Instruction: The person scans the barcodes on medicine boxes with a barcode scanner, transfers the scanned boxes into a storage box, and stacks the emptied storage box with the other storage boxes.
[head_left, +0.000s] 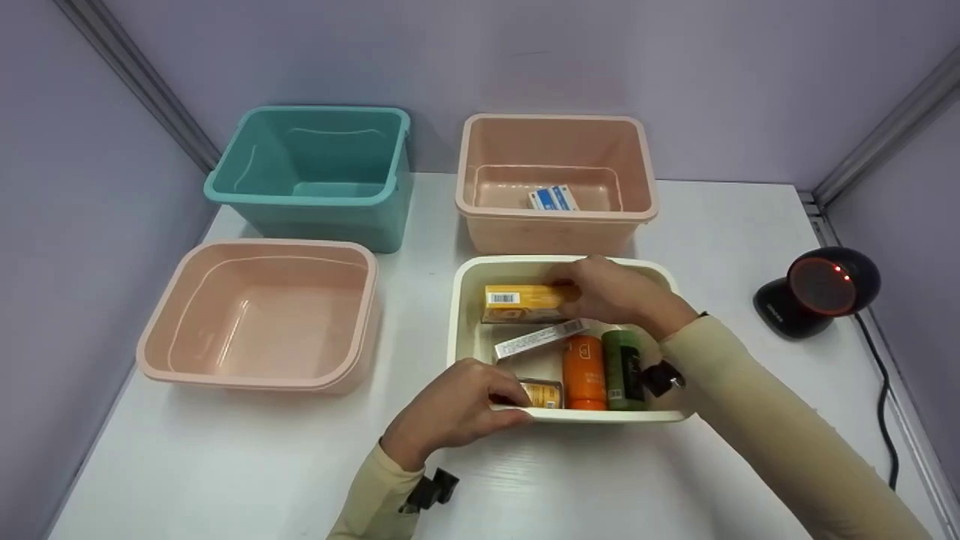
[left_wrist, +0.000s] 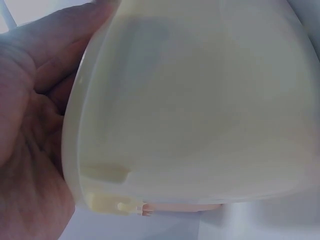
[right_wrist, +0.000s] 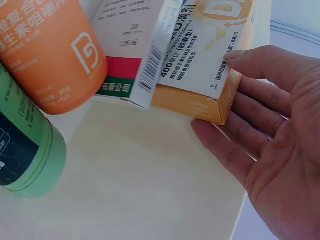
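A cream basin [head_left: 454, 330] stands at the front, with several packages inside. My right hand [head_left: 619, 292] reaches in at the back and holds the end of a yellow medicine box [head_left: 517, 304]; in the right wrist view the thumb lies on the face of the medicine box [right_wrist: 200, 55] and the fingers are along its edge. My left hand [head_left: 469, 401] grips the basin's front rim, fingers inside and thumb outside. Beside those fingers lies a small yellow-labelled package [head_left: 544, 394]. A slim white box [head_left: 540, 339], an orange bottle [head_left: 584, 371] and a green bottle [head_left: 622, 367] lie in the basin too.
Behind the cream basin stands a pink bin [head_left: 555, 232] holding a blue-and-white box [head_left: 553, 198]. A teal bin [head_left: 315, 201] stands back left, a pink basin [head_left: 259, 386] in front of it. A black scanner [head_left: 821, 289] with a cable stands at the right.
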